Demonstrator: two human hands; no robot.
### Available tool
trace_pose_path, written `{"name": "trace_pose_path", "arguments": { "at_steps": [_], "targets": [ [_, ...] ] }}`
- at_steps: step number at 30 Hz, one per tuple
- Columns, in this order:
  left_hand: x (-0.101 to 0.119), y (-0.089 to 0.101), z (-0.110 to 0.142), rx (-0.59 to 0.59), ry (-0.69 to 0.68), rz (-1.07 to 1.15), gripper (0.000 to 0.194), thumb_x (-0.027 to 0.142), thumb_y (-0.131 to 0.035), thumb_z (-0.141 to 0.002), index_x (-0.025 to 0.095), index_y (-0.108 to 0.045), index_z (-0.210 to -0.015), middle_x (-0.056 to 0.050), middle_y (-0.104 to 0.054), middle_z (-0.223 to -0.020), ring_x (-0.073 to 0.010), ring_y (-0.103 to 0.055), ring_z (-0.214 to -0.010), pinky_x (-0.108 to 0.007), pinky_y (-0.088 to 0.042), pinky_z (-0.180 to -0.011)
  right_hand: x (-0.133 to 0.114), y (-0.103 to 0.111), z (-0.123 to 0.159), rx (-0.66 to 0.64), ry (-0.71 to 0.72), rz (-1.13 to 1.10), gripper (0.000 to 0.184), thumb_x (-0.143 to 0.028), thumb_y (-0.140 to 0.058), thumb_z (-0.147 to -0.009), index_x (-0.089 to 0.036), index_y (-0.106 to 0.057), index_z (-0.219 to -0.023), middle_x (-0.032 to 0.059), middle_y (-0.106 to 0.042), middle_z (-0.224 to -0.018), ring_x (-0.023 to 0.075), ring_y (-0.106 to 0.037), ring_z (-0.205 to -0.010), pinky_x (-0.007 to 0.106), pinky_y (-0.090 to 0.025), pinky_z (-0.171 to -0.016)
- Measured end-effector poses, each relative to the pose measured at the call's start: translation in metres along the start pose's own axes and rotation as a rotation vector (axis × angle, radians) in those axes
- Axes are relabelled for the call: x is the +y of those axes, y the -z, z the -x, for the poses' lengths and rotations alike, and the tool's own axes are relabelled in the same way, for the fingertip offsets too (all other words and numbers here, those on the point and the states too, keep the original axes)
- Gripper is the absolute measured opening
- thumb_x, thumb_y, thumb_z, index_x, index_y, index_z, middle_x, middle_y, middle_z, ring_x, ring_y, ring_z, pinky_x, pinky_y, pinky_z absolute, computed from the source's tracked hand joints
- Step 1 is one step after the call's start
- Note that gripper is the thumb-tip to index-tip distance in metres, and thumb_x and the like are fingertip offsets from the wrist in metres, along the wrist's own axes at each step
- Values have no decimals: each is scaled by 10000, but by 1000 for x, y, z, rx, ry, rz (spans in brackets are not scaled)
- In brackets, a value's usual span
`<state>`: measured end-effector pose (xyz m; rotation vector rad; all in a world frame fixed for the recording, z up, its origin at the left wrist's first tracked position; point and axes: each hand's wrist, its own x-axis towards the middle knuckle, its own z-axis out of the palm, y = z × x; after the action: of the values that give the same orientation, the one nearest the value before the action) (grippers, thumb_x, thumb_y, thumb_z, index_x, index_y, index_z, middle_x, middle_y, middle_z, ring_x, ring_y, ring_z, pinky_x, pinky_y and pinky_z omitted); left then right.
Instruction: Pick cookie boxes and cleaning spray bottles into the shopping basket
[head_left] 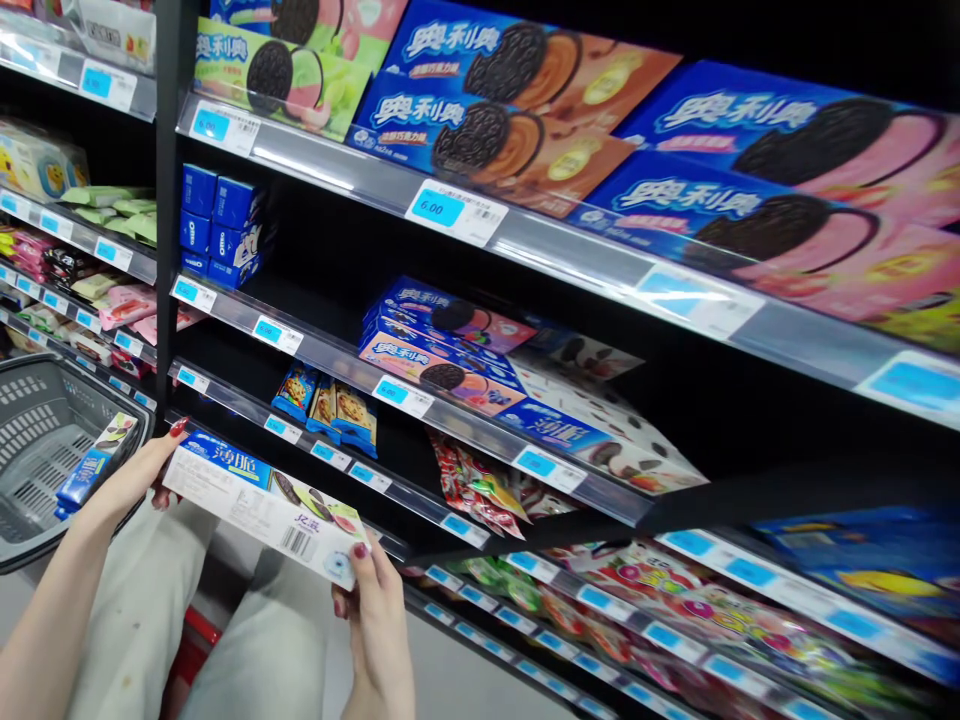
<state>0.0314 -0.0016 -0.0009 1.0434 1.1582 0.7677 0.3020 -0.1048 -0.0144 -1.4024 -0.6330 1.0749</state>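
Note:
Between my two hands is a long, slim cookie box (259, 505), held tilted above my knees. Its printed white side with a barcode faces me, and a blue panel with cookie pictures shows along the upper side. My left hand (154, 470) grips the box's left end, thumb on top and fingers beneath. At the right end, my right hand (370, 590) pinches the corner between thumb and fingers. To the left, a grey shopping basket (22, 385) holds another blue cookie box (91, 465) and a blue package beside it.
Black store shelves rise ahead, with price tags (456, 212) along their edges. Blue Oreo boxes (517, 60) fill the top shelf. Lower down are stacked cookie boxes (442, 350), small blue packs (225, 225) and bagged snacks (480, 485). Something red (199, 630) shows between my legs.

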Motion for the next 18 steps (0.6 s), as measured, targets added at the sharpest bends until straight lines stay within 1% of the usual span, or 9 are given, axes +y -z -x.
{"name": "trace_pose_path", "arguments": {
  "at_steps": [3, 5, 8, 11, 14, 18],
  "targets": [
    [0, -2, 0, -32, -64, -42, 542, 689, -528, -812, 161, -588, -707, 7, -578, -497, -92, -479, -403, -181, -363, -393, -3, -7, -2, 60, -4, -14, 580, -670, -741, -637, -139, -686, -865, -21, -542, -581, 63, -336, -433, 188, -277, -347],
    [1, -5, 0, -37, -56, -75, 525, 678, -528, -826, 163, -599, -754, 25, -561, -484, -91, -470, -394, -177, -349, -385, -6, -9, -2, 84, -19, -16, 593, -680, -742, -628, -130, -692, -842, -20, -533, -575, 62, -327, -437, 187, -269, -344],
    [3, -8, 0, -15, -38, -112, 524, 678, -519, -829, 165, -595, -748, 27, -550, -467, -98, -470, -378, -180, -334, -365, -10, -9, -2, 103, -24, -12, 608, -691, -733, -634, -120, -692, -839, -9, -547, -568, 66, -324, -430, 197, -260, -345],
    [5, -10, 2, 27, -48, -141, 542, 699, -516, -810, 169, -591, -725, 29, -537, -445, -100, -458, -359, -187, -347, -359, -10, -6, -1, 91, -22, -43, 578, -656, -764, -624, -120, -686, -824, 6, -576, -585, 74, -340, -435, 215, -295, -362],
    [5, -10, 3, 33, -45, -151, 569, 720, -486, -814, 170, -594, -712, 22, -541, -421, -100, -440, -335, -195, -350, -352, -8, -5, 0, 85, -5, -113, 517, -585, -798, -630, -134, -688, -858, 10, -600, -648, 82, -369, -466, 227, -347, -392],
    [1, -10, -1, 22, -46, -106, 586, 734, -497, -803, 168, -608, -698, 7, -565, -425, -106, -449, -327, -204, -339, -348, -12, -7, 6, 95, 70, -114, 461, -555, -725, -748, -152, -690, -969, -27, -508, -620, 107, -382, -515, 244, -361, -447]
  ]
}}
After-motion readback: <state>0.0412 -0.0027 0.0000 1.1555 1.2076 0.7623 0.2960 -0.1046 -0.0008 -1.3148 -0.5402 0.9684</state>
